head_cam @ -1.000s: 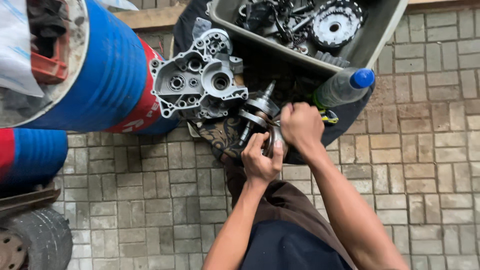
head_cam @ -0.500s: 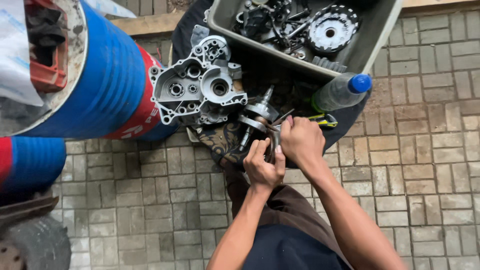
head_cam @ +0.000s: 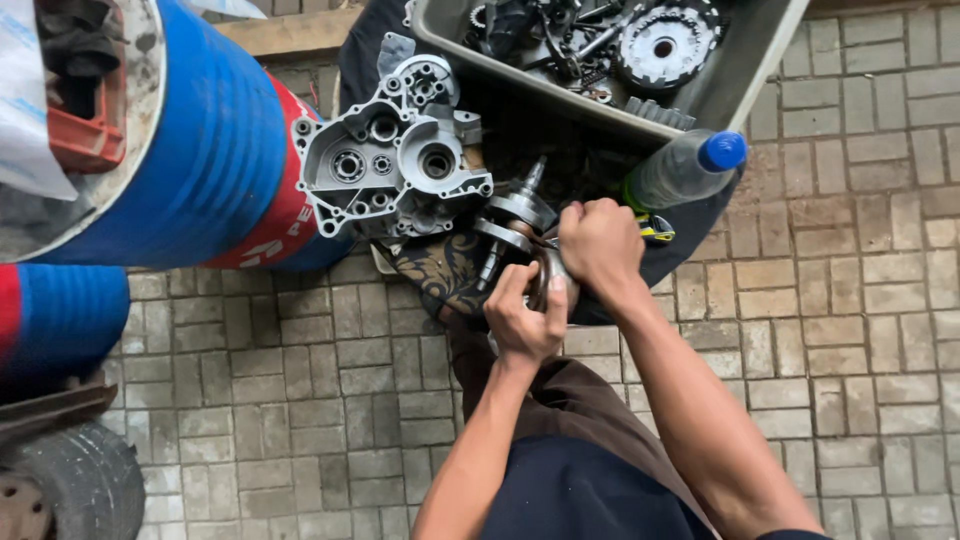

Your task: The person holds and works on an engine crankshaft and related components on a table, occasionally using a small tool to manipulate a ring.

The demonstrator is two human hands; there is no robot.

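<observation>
- Crankshaft assembly [head_cam: 515, 222]: bare steel, two round webs on a stub shaft, lying over the person's knee at the edge of a dark cloth [head_cam: 690, 240] spread on the paved floor [head_cam: 300, 400]. The shaft tip points up toward the grey tray.
- Left hand [head_cam: 525, 322]: fingers curled shut around the lower, rod end of the assembly, thumb up along it. What exactly sits under the palm is hidden.
- Right hand [head_cam: 598, 243]: fingers closed over the same part from above, just beside the webs; both hands touch each other.
- Handling judgement: solid metal, so heavy for its bulk and fully stiff. Surfaces look greasy, probably slippery. The webs give the broadest purchase; the thin shaft end and bearing seats are best left untouched, since a knock there would likely mark them.
- The rod end likely swings freely on its pin, so holding it alone would let the rest pivot; a second hold near the webs looks wise.
- Nearby: silver engine case half [head_cam: 392, 165] leaning against a blue drum [head_cam: 200, 150], just left of the crankshaft.
- Grey tray [head_cam: 740, 80] of gears and small parts above; a clear plastic bottle with a blue cap [head_cam: 690, 165] lies against its rim.
</observation>
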